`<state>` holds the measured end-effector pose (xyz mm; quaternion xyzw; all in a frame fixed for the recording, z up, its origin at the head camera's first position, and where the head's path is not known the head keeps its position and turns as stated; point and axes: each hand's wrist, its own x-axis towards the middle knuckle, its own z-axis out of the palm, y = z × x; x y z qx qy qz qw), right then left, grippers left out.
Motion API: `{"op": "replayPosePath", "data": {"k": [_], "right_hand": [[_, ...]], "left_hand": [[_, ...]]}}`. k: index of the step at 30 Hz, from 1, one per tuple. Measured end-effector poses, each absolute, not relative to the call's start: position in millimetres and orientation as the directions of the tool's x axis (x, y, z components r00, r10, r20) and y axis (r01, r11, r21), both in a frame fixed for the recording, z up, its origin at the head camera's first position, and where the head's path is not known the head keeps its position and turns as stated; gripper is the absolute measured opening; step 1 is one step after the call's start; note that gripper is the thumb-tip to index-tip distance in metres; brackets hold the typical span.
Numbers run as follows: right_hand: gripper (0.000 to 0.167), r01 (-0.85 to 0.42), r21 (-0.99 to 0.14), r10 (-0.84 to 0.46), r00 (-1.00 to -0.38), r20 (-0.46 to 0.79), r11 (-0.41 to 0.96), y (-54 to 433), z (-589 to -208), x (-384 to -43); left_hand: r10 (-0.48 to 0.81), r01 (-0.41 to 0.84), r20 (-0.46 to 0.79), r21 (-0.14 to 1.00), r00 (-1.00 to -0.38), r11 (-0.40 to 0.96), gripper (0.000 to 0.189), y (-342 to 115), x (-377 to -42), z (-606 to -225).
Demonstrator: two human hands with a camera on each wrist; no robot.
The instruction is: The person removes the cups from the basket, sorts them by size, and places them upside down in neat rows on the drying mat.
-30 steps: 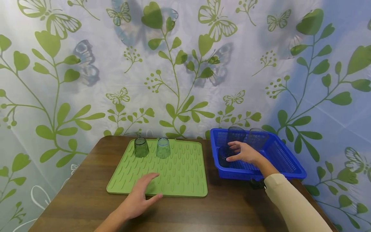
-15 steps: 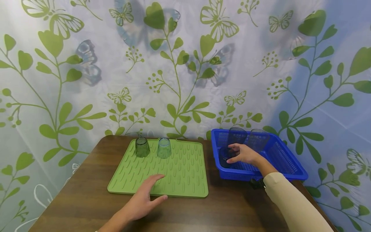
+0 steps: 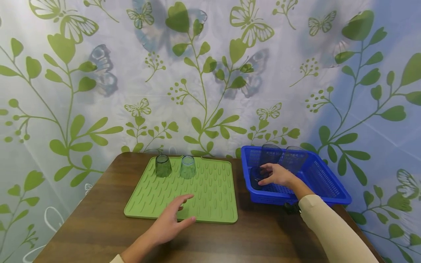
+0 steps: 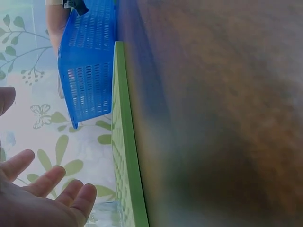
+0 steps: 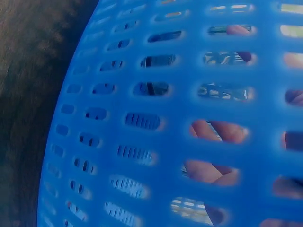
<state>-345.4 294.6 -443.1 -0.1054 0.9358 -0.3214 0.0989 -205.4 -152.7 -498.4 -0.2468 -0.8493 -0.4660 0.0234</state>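
Observation:
My right hand [image 3: 279,175] reaches into a blue plastic basket [image 3: 297,200] and grips a dark drinking glass [image 3: 255,176] near its left front corner, thumb on the near side. In the right wrist view the basket wall [image 5: 184,106] hides most of that hand; fingers [image 5: 206,170] show through the slots. My left hand [image 3: 169,223] hovers over the front edge of a green drying mat [image 3: 210,197], fingers spread, holding nothing. On the mat's back left stand a dark grey glass [image 3: 163,166] and a light blue glass [image 3: 188,167].
Two more clear glasses, a tall one [image 3: 270,155] and another [image 3: 294,159], stand at the back of the basket. All of it is on a brown wooden table [image 3: 98,204], against a leaf-and-butterfly patterned cloth [image 3: 210,73]. A white cord [image 3: 52,219] hangs at the left.
My left hand has moved slightly right over the mat's front edge. My right hand's fingers have closed in on the dark glass in the basket. The view has shifted a little.

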Motion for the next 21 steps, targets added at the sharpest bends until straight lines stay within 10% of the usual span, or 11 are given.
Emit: {"op": "replayPosePath", "data": {"k": [21], "right_hand": [[0.086,-0.162,-0.727,-0.255,-0.967,-0.019,0.667,295,-427,-323]], "left_hand": [[0.396,0.437,0.298,0.837,-0.868,0.329,0.062,-138,-234,-485]]}}
